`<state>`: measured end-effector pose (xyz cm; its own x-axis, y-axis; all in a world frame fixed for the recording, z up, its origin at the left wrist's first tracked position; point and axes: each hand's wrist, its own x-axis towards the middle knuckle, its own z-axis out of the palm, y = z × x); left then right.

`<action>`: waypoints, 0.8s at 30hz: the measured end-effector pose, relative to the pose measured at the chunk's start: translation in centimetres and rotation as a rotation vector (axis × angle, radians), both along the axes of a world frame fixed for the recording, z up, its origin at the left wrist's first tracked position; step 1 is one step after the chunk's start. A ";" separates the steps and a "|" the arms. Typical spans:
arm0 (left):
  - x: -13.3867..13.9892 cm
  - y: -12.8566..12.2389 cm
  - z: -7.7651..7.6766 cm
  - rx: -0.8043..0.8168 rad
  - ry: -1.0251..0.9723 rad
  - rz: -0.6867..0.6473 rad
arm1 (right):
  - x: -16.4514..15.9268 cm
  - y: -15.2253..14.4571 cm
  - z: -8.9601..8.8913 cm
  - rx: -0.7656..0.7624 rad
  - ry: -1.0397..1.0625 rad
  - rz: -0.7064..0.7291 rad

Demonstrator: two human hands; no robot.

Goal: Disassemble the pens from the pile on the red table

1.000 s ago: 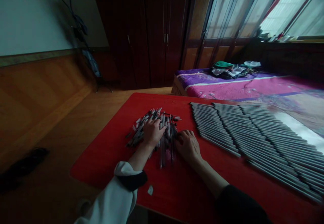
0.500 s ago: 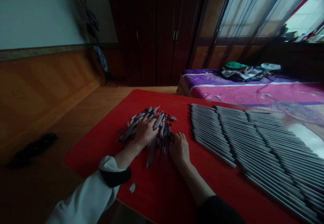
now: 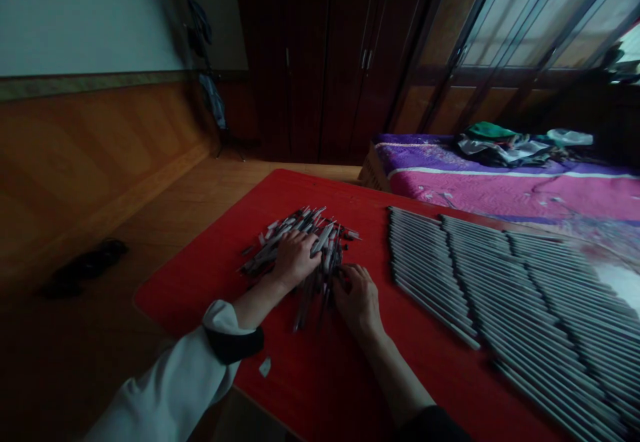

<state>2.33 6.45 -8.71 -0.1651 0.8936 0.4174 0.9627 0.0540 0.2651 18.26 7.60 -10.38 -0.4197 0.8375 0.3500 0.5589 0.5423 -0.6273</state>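
A loose pile of pen-like sticks [image 3: 270, 245], pale and dark pieces of mixed lengths, lies on the red table [image 3: 200, 262]. My left hand [image 3: 296, 259] rests over the pile, its fingers closed around a pale, thick stick [image 3: 323, 237] that points away from me. At the pile's right edge is my right hand [image 3: 357, 295], fingers curled and thumb bent in toward the thin dark sticks [image 3: 327, 262]. Whatever its fingertips hold is too dark and blurred to make out. Thin sticks between the two hands look smeared by motion.
On the table's right side, long grey sticks with dark ends lie side by side in rows [image 3: 430, 269]. A small pale scrap [image 3: 265, 366] lies near the front edge. Beyond stand a bed [image 3: 500, 189] with clothes [image 3: 505, 143] on it and a dark wardrobe [image 3: 310, 62].
The view has shifted slightly left, so everything appears a little further right. My right hand's thumb and fingers have shifted slightly at the pile's edge; my left hand keeps its grip.
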 end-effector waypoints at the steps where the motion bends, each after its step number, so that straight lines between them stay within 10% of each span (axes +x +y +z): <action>1: 0.0 0.0 0.0 -0.005 0.006 0.004 | 0.0 0.0 0.0 0.005 0.001 -0.005; 9: -0.1 0.0 0.0 0.007 0.071 0.004 | 0.3 0.1 0.0 0.145 -0.176 -0.253; 24: -0.2 -0.4 0.4 -0.008 0.150 -0.031 | -0.1 -0.7 0.7 0.181 -0.392 -0.222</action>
